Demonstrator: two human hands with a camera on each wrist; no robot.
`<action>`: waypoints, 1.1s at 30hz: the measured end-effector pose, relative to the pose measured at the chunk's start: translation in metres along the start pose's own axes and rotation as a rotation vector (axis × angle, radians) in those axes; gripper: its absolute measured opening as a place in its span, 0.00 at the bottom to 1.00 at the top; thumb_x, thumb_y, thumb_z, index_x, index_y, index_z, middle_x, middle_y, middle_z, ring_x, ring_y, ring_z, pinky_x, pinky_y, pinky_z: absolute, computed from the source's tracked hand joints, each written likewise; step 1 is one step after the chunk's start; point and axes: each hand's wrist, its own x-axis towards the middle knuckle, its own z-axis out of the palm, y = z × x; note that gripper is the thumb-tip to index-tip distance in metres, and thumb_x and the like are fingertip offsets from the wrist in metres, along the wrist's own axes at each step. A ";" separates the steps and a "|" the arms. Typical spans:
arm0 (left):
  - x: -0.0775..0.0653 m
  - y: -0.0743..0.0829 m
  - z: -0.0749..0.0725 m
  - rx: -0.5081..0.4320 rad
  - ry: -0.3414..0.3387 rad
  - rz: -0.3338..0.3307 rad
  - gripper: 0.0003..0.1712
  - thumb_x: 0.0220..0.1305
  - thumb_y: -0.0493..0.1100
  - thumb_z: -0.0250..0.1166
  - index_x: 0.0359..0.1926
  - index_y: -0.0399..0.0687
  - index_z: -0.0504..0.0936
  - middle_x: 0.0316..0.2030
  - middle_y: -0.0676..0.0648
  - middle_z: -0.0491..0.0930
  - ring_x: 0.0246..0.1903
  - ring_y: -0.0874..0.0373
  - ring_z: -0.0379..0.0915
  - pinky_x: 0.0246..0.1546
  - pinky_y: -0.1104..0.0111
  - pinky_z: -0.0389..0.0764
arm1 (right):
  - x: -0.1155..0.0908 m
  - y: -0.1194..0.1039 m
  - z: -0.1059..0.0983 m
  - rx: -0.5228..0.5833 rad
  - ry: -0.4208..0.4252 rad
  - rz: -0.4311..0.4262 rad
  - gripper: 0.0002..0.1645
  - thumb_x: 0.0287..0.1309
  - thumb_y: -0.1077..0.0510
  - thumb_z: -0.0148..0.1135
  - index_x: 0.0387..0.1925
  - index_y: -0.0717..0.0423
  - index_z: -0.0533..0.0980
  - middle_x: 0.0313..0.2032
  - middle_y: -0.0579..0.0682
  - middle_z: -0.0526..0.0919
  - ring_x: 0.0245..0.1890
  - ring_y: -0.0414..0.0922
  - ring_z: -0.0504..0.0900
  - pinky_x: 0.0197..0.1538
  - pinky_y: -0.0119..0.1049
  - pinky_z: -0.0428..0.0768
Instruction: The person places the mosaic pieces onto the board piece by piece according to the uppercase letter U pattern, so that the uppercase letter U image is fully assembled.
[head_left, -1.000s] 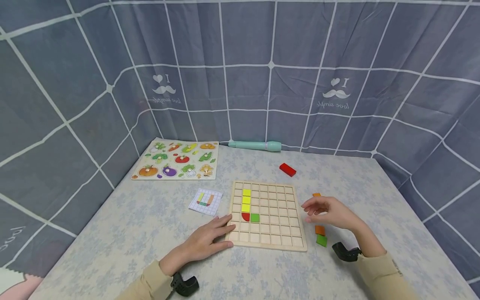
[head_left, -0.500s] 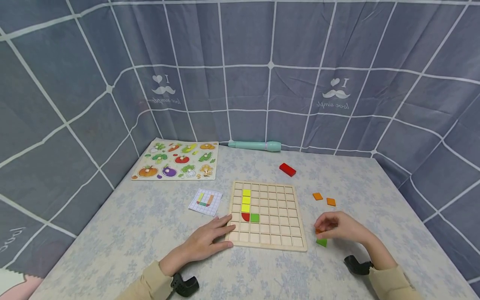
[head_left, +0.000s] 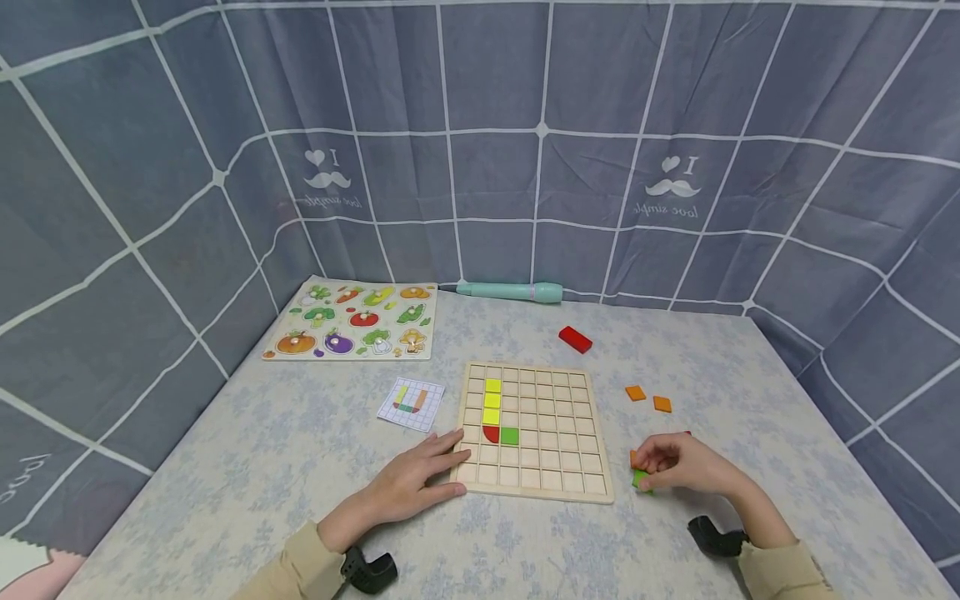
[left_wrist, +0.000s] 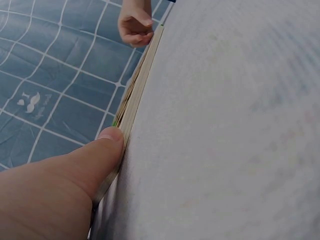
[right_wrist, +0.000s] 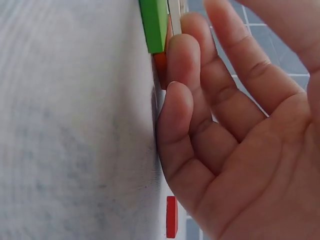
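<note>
A wooden grid board (head_left: 555, 487) lies in the middle of the head view. Yellow square tiles (head_left: 492, 400) form a column on it, above a red quarter-round tile (head_left: 491, 434) and a green square tile (head_left: 510, 436). My left hand (head_left: 415, 475) rests at the board's left edge, fingers spread, its thumb along the near corner. To the right of the board, my right hand (head_left: 686, 467) pinches a loose green tile (right_wrist: 154, 25) between thumb and fingertips. An orange tile (head_left: 633, 459) peeks out beside those fingertips. Part of a red piece (right_wrist: 171, 216) shows behind this hand.
Two orange tiles (head_left: 635, 392) lie beyond the right hand. A red block (head_left: 575, 339) lies behind the board, a pattern card (head_left: 412, 403) to its left. A vegetable puzzle (head_left: 351, 318) and a teal stick-shaped object (head_left: 510, 291) lie along the curtain (head_left: 495, 183).
My right hand has moved from beside the board's right edge over the orange tile, then slightly nearer onto the green tile. Two far orange tiles came into view. The left hand stays put.
</note>
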 end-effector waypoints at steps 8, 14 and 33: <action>0.000 0.000 0.000 0.001 0.004 0.001 0.33 0.65 0.60 0.57 0.63 0.45 0.72 0.69 0.46 0.57 0.68 0.54 0.51 0.69 0.57 0.53 | -0.002 0.004 0.001 -0.015 0.016 0.014 0.15 0.49 0.60 0.71 0.38 0.63 0.78 0.31 0.53 0.80 0.29 0.38 0.75 0.30 0.31 0.79; 0.000 0.000 0.000 0.000 0.002 0.003 0.33 0.65 0.60 0.57 0.63 0.45 0.72 0.69 0.46 0.57 0.68 0.54 0.51 0.69 0.58 0.53 | -0.004 0.004 0.002 -0.011 0.006 0.013 0.17 0.48 0.60 0.72 0.38 0.63 0.78 0.32 0.52 0.79 0.28 0.37 0.74 0.29 0.30 0.77; 0.000 0.000 0.000 0.001 -0.002 -0.001 0.33 0.65 0.59 0.57 0.63 0.44 0.72 0.69 0.46 0.57 0.68 0.55 0.51 0.69 0.58 0.52 | 0.001 -0.001 0.008 -0.148 0.126 0.106 0.17 0.45 0.55 0.74 0.36 0.57 0.79 0.34 0.47 0.80 0.30 0.38 0.73 0.32 0.29 0.75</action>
